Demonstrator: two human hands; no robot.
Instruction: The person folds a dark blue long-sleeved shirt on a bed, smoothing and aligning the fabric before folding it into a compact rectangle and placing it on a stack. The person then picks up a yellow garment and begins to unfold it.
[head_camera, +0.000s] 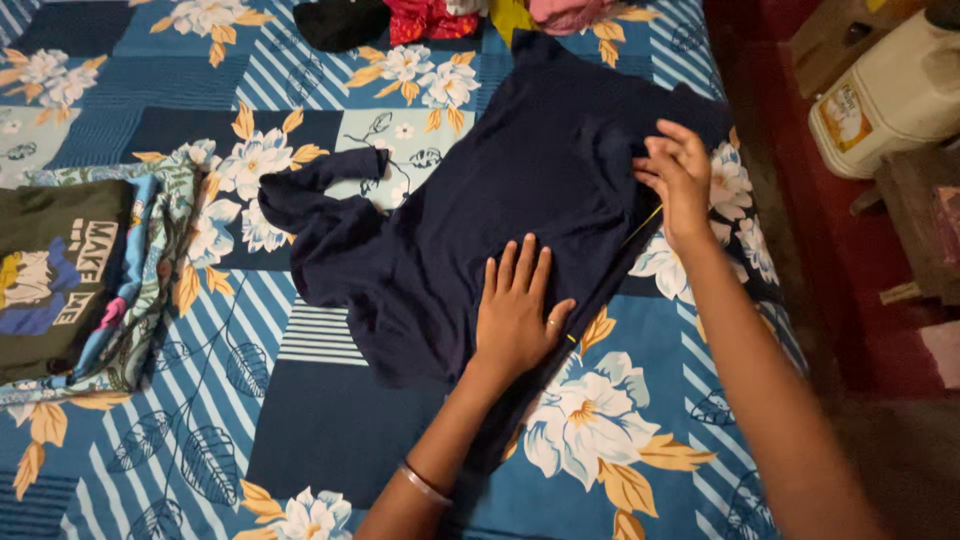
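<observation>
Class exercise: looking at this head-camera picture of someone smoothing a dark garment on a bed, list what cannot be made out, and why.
- Navy garment, head view: its lower hem lies under the left hand and forearm.
- Right hand: motion blur hides whether the fingers pinch the cloth.
- Clothes at the top edge: cut off by the frame.
- Folded pile: cut by the left edge.
- White jug: cropped at the right edge.

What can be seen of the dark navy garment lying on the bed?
The navy garment is a plain, soft-looking knit top, spread mostly flat on the floral blue bedsheet. One sleeve trails out to the left, bunched and creased. Its lower edge is rumpled. The left hand presses flat on the lower part, fingers spread, and the right hand pinches the fabric at the right edge. Its top end reaches toward a heap of coloured clothes.
</observation>
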